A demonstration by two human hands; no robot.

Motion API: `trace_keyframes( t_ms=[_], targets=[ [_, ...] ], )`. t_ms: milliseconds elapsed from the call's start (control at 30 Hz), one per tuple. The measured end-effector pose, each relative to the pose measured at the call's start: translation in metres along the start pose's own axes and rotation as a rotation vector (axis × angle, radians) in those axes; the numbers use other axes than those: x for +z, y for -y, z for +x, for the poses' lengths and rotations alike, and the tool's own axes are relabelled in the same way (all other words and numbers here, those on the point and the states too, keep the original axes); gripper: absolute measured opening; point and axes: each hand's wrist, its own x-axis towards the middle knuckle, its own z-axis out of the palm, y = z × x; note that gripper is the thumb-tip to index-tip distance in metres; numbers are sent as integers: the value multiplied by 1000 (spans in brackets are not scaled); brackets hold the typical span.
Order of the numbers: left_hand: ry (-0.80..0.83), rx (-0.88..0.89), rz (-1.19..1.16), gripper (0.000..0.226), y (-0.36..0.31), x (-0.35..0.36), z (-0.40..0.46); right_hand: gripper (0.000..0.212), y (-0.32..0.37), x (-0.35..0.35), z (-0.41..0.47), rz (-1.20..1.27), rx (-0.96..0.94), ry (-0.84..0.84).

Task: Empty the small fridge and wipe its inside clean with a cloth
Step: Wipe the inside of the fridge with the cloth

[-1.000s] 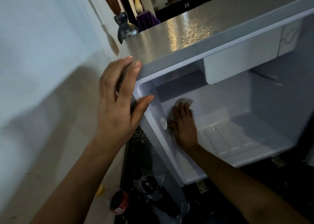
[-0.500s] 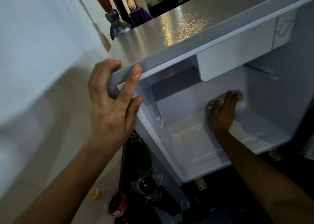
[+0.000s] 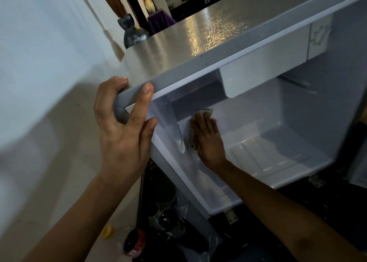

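Observation:
The small grey fridge [image 3: 198, 43] stands open with a bare white inside [image 3: 297, 122]. My left hand [image 3: 123, 126] grips its top left front corner, fingers over the top edge and thumb against the inner wall. My right hand [image 3: 208, 138] is deep inside at the back left corner, fingers straight, pressing a pale cloth [image 3: 204, 112] against the back wall. Only the cloth's edges show above and to the left of the fingers. A small freezer box [image 3: 264, 70] hangs under the fridge's ceiling.
A white wall [image 3: 39, 63] runs close along the left. A dark bottle [image 3: 133, 33] stands behind the fridge's left corner. On the floor below lie a red-labelled bottle [image 3: 135, 242], a yellow cap [image 3: 108, 232] and dark glassware [image 3: 166, 220].
My right hand swept the cloth from the back left to the back right, then returned to the back left corner. My left hand kept its hold on the fridge corner.

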Motion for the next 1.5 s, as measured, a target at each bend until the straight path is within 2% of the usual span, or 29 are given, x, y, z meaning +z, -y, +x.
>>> trace_keyframes(
  t_ms=[100,300,400,500,533,567,667,733,833,900,1033,1100,1200,1333,1367,1400,1500],
  targets=[
    [2,9,6,45,2,1,0,65,-27,-8,8,-67,-27,-33],
    [0,16,22,44,1,-1,1,55,-102,-40,-13,79,554,-273],
    [-14,7,9,43,-2,0,2,56,-110,-64,-1,118,610,-328],
    [-37,-4,-18,43,-6,-1,4,45,-88,-62,19,272,776,-438],
    [-43,-5,-16,43,-7,-1,4,41,-79,-59,21,290,748,-417],
    [-47,-5,-11,43,-7,-1,5,44,-68,-56,24,201,628,-384],
    [-43,-2,1,42,-7,-1,5,61,-48,-27,9,-41,159,-202],
    [-44,-2,4,41,-7,0,4,67,-36,-13,4,-25,41,-94],
    [-58,20,23,41,-6,0,4,66,-36,-20,5,-79,-91,-36],
    [-59,31,15,41,-5,1,4,62,-56,-32,4,-86,0,-60],
    [-68,26,20,41,-5,2,5,57,-109,-58,2,38,443,-241],
    [-73,20,22,40,-5,3,5,56,-132,-72,-4,56,533,-252],
    [-89,11,17,40,-4,5,5,62,-141,-89,-2,68,524,-198],
    [-104,28,-3,40,-6,5,4,60,-126,-89,23,41,195,-176],
    [-91,34,0,40,-7,3,5,59,-126,-89,29,49,180,-167],
    [-76,37,2,40,-7,2,5,57,-127,-87,31,65,224,-178],
    [-79,30,8,40,-6,1,5,57,-132,-84,13,101,519,-234]
  ],
)
